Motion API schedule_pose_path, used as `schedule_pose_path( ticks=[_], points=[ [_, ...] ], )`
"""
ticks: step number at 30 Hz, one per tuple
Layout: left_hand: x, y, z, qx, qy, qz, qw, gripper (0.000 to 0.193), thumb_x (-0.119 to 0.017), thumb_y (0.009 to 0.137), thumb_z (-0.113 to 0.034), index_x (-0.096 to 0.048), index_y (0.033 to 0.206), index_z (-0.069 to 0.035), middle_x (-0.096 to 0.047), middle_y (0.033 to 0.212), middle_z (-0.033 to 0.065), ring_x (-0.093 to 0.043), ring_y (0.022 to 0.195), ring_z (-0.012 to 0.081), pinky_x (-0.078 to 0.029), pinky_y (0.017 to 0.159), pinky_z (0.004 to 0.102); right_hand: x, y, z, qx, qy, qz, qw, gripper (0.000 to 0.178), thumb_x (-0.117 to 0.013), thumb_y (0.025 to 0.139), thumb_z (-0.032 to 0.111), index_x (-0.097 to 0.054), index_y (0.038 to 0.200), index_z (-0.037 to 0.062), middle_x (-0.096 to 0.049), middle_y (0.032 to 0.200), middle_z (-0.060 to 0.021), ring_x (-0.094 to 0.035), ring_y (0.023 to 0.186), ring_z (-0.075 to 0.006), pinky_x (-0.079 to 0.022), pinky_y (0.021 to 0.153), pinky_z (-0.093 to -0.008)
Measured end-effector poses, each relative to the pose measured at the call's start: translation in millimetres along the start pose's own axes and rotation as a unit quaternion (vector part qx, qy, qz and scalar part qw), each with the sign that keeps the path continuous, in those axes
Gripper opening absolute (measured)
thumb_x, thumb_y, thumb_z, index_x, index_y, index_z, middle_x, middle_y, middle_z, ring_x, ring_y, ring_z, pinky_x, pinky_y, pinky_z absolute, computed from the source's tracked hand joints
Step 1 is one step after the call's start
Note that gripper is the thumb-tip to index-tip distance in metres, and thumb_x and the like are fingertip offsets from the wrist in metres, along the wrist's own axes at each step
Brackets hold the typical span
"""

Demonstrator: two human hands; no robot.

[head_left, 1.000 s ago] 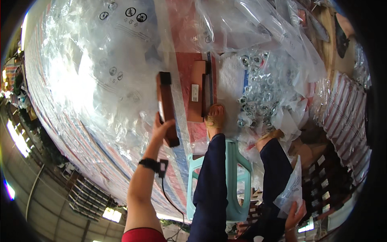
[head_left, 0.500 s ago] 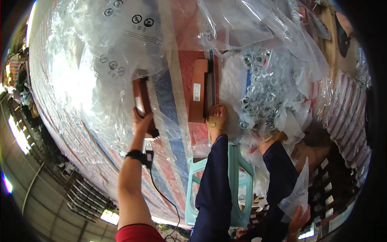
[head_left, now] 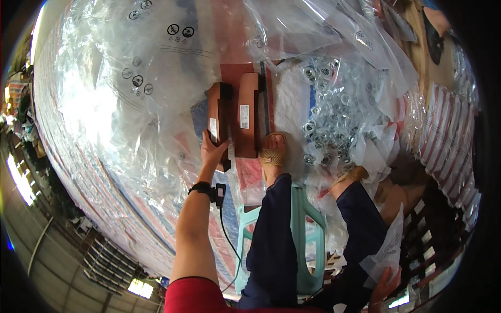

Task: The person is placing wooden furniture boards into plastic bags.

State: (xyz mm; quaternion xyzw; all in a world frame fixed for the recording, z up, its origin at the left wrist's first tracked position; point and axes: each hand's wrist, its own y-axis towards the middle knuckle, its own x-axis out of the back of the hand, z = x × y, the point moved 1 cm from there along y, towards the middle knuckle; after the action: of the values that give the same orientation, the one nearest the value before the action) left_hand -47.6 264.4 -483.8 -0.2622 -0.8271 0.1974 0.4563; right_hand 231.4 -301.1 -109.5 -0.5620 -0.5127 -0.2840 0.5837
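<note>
At the moment of inspection, the left hand (head_left: 213, 151) was closed on the near end of a long brown flat box (head_left: 218, 116), fingers wrapped around its edge. Compared with the views taken shortly before, the box had travelled: it had been lifted clear and off to the left over the plastic sheeting, and it now lay lengthwise just beside a second brown box (head_left: 247, 121) of the same kind, the two parallel and touching or very nearly so. In the inspector's judgement, this indicated that the box was being set down alongside its mate, the placement all but complete, though the grip had not let go.

The right hand (head_left: 385, 288) was low at the lower right edge of the view, holding a clear plastic bag (head_left: 389, 250) by its lower part; its grip appeared closed on the plastic, though the fingers were partly out of frame.

Both boxes rested on a striped woven floor mat (head_left: 250, 175), amid heaps of clear plastic bags (head_left: 130, 104). A pile of small bagged metal parts (head_left: 334, 120) lay to the right of the boxes. The person sat on a green plastic stool (head_left: 302, 224), one sandalled foot (head_left: 273, 154) planted just beside the second box. A black wristband (head_left: 202, 189) with a cable was worn on the left wrist.
</note>
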Motion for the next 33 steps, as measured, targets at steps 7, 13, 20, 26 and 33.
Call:
schedule_pose_path(
  ticks=[7,13,20,26,33],
  points=[
    [-32,-34,-3,-0.016,0.148,-0.101,0.984,0.075,-0.074,0.067,-0.022,-0.035,0.129,-0.009,-0.056,0.116,0.0210,-0.054,0.106,0.0428,-0.045,0.085,0.0481,0,-20,14,-0.045,0.062,0.001,0.997,0.039,-0.060,0.093,0.017,-0.053,0.120,-0.0103,-0.059,0.112,-0.0274,-0.058,0.102,-0.0384,-0.044,0.089,-0.0438],
    [-43,-44,-4,-0.022,0.149,-0.109,0.983,0.077,-0.073,0.068,-0.020,-0.033,0.131,-0.003,-0.053,0.121,0.0226,-0.054,0.108,0.0420,-0.045,0.088,0.0465,-16,-35,3,-0.027,0.081,-0.054,0.995,0.037,-0.060,0.092,0.015,-0.054,0.118,-0.0109,-0.060,0.109,-0.0270,-0.060,0.097,-0.0375,-0.046,0.084,-0.0421],
    [-42,-42,-2,-0.009,0.131,-0.082,0.988,0.077,-0.073,0.067,-0.021,-0.034,0.131,-0.004,-0.055,0.117,0.0221,-0.054,0.108,0.0414,-0.045,0.087,0.0470,-6,-23,21,-0.065,0.126,0.017,0.990,0.036,-0.060,0.092,0.015,-0.054,0.117,-0.0112,-0.061,0.107,-0.0268,-0.060,0.094,-0.0370,-0.047,0.082,-0.0417],
    [-25,-9,-17,-0.061,0.139,-0.105,0.983,0.077,-0.076,0.065,-0.026,-0.037,0.129,-0.006,-0.055,0.118,0.0192,-0.055,0.106,0.0394,-0.046,0.085,0.0458,-5,-24,22,-0.021,0.057,-0.055,0.997,0.033,-0.059,0.093,0.015,-0.055,0.113,-0.0102,-0.062,0.100,-0.0246,-0.060,0.088,-0.0351,-0.047,0.078,-0.0422],
    [-31,19,-66,-0.012,0.165,-0.151,0.975,0.072,-0.072,0.067,-0.024,-0.037,0.128,-0.007,-0.054,0.119,0.0165,-0.055,0.106,0.0390,-0.046,0.087,0.0473,8,-11,37,-0.051,0.121,-0.005,0.991,0.033,-0.058,0.093,0.016,-0.055,0.113,-0.0103,-0.062,0.097,-0.0241,-0.060,0.085,-0.0331,-0.047,0.075,-0.0416]
  ],
)
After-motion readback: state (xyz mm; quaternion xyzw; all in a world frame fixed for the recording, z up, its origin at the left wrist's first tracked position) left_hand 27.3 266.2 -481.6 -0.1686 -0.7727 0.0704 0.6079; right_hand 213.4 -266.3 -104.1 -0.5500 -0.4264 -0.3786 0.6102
